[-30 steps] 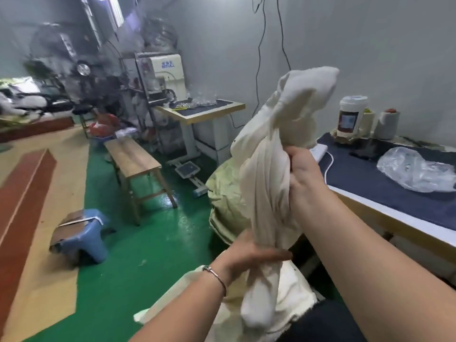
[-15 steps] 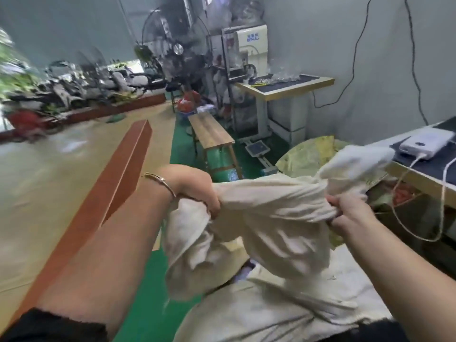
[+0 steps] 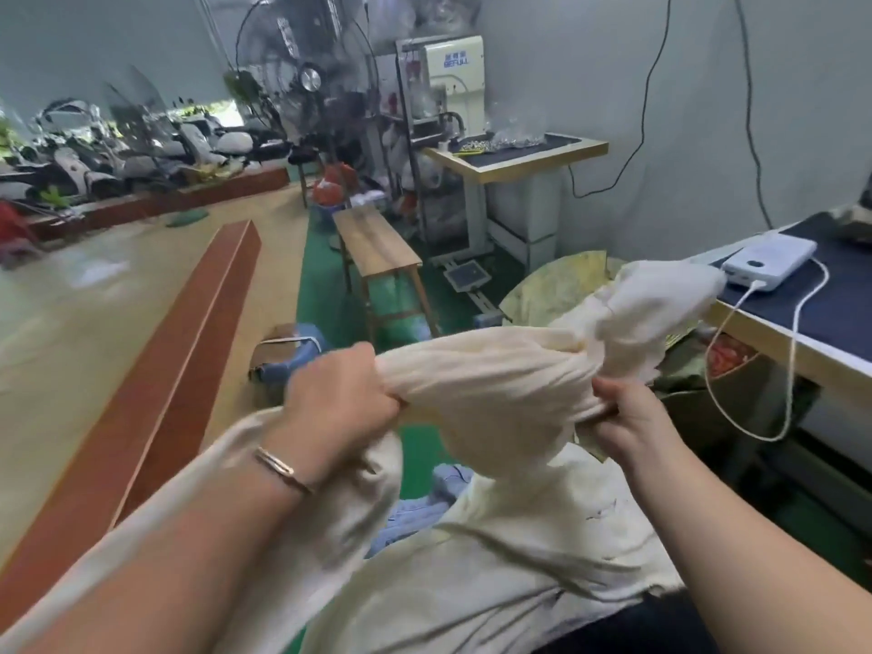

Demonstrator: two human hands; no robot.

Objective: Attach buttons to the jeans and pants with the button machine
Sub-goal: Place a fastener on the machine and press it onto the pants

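Presently both hands grip a bunched cream garment stretched between them at frame centre: left hand at 9 o'clock fisted round one gathered end, right hand at 3 o'clock pinching the knotted neck, button machine standing well apart at 12 o'clock.

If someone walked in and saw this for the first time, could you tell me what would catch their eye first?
Most striking is the cream cloth, bunched into a knot and pulled between the left hand and right hand in the centre foreground. Behind them, against the grey wall, stands a white machine on its own small table. At the right edge a white power bank lies on a dark-topped table, its cable hanging over the edge.
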